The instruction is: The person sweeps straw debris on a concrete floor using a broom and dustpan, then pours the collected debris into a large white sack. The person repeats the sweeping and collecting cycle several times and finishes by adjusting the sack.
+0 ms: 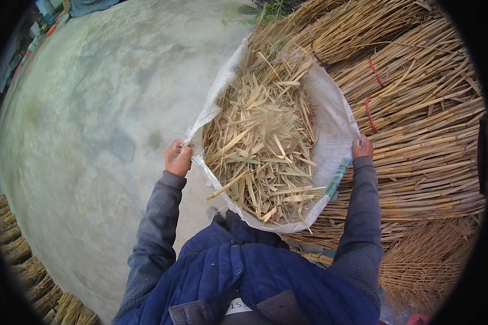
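A white woven sack [335, 116] hangs in front of me, its mouth spread wide between my two hands. Dry straw-coloured leaves and stalk scraps [260, 130] fill it, and one thicker piece of stalk sticks out over the near left rim. My left hand [178, 157] is closed on the sack's left edge, with the cloth pulled to a point there. On the other side, my right hand [362, 147] grips the right edge, just above a blue-green printed patch. The bottom of the sack is hidden beneath the scraps.
Bundles of long dry reeds [417, 135], some tied with red bands, are piled along the right. A brushy bundle [428, 260] lies at the lower right. More bundles [24, 254] line the lower left. Grey concrete floor [92, 119] stretches across the left. Green plants [274, 10] show at the top.
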{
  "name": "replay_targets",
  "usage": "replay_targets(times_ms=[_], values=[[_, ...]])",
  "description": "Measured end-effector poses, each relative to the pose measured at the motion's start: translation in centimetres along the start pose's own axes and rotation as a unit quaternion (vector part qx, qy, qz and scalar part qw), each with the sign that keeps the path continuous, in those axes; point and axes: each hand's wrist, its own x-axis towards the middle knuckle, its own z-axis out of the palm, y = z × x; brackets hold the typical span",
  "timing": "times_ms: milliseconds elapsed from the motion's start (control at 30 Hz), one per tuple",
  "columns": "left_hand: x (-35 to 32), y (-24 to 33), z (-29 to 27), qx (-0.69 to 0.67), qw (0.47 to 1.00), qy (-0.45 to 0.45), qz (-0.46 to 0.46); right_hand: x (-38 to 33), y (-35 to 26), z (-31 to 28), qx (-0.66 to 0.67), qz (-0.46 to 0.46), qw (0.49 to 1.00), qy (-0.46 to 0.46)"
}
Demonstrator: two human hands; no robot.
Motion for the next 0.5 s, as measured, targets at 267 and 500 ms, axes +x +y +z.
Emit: replay_targets(times_ms=[267,500], values=[[-0.9,-0.3,-0.5,0.031,1.0,-0.005,-0.004,-1.2,-9.7,-5.5,-0.127,-0.055,0.989,-0.053],[-1.8,-0.9,-0.3,-0.016,1.0,0.026,-0.005,-7.1,-24.2,3.7,-0.14,-0.385,0.875,-0.259]])
